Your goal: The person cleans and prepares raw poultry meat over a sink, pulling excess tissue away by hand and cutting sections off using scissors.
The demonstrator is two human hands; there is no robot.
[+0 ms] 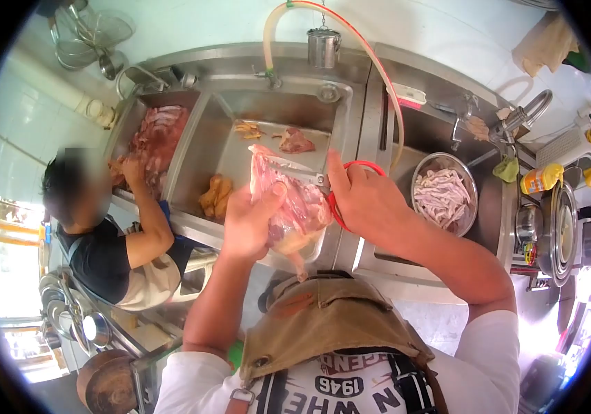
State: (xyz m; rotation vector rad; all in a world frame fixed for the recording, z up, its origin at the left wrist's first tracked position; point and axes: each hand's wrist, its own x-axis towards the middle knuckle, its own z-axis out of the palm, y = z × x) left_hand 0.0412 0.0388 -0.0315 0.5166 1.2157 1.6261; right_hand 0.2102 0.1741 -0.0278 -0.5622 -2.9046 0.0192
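Note:
My left hand (250, 221) grips a raw poultry carcass (292, 207), thumb pressed on its pink inner side, with a leg end hanging down toward my apron. In my right hand (371, 196) are kitchen scissors (354, 165) with red handles. Their metal blades lie against the carcass near its upper part; how far they are closed on it is not clear. Beneath is a wide steel sink (240, 103), where a dark red piece of meat (297, 141), yellow poultry feet (248, 129) and yellowish poultry pieces (216, 196) lie.
At left a co-worker (116, 234) reaches into a sink of raw meat (161, 138). A steel bowl of pale poultry feet (444, 193) stands in the right sink. A hose (385, 65) arches over the sinks from a tap. A yellow bottle (543, 179) stands at far right.

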